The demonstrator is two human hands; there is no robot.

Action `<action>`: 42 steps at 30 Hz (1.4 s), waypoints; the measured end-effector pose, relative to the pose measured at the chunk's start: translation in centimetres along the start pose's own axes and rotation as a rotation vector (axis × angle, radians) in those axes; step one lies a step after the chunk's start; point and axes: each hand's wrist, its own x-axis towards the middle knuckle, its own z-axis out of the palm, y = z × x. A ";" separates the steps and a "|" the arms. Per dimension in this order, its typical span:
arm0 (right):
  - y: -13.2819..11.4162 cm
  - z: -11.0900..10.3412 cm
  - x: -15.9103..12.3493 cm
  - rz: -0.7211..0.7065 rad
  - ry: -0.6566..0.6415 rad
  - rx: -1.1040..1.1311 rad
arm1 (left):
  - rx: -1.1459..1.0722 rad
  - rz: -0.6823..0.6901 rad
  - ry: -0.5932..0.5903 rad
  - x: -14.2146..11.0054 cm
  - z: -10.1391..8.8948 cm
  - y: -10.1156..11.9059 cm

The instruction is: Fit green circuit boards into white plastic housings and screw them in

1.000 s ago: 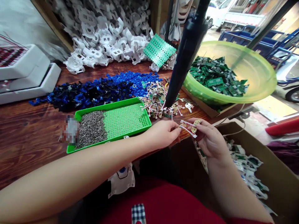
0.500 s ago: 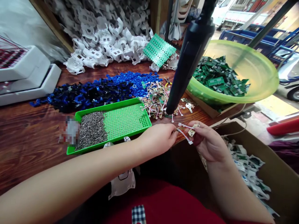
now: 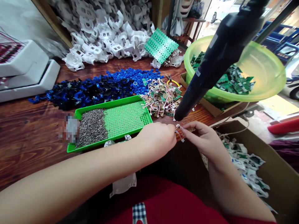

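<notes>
My left hand (image 3: 157,140) is closed in a fist at the table's front edge, its fingertips pinching thin red and white wires (image 3: 178,134) that end in a small white plug (image 3: 182,140). Facing it, my right hand (image 3: 207,138) pinches another small white wire connector (image 3: 177,125) between thumb and index finger. What lies inside the left fist is hidden. Just above both hands hangs a black electric screwdriver (image 3: 205,65), its tip over the table. Behind them is a heap of small circuit boards with wires (image 3: 163,98).
A green tray (image 3: 109,140) holds many screws. Beyond it lie blue and black plastic parts (image 3: 93,90) and white plastic shells (image 3: 105,40). A yellow-green basin (image 3: 263,90) of circuit boards stands right, above a cardboard box (image 3: 277,174) of assembled parts. Yellow-handled pliers (image 3: 174,82) lie behind the heap.
My right hand has shifted from a small tan board to the tip of a white connector, close against my left hand. The tan board is out of sight. The screwdriver appears tilted further right.
</notes>
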 end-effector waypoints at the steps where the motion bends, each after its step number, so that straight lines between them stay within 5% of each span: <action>1: 0.0 -0.1 0.1 -0.029 -0.015 0.001 | 0.009 0.015 0.003 -0.1 0.0 0.0; 11: 0.6 -0.4 0.2 -0.288 -0.099 0.121 | -0.277 0.011 -0.132 -0.3 -1.5 -0.8; 20: 0.0 0.6 -0.6 -0.500 0.180 -0.095 | -0.755 -0.245 -0.437 -0.6 -2.3 -1.5; 26: -0.2 0.9 -0.9 -0.553 0.225 -0.074 | -1.009 -0.251 -0.484 -0.2 -2.2 -1.9; 32: 0.1 1.0 -0.2 -0.273 0.141 0.126 | -0.821 -0.259 -0.382 0.1 -1.4 -2.0; 36: 1.6 0.3 1.1 -0.030 0.395 0.471 | -0.539 -0.156 -0.264 1.5 -0.3 -1.3; 42: 5.0 -1.4 2.1 0.049 0.572 0.680 | -0.301 -0.113 -0.181 5.3 1.3 0.3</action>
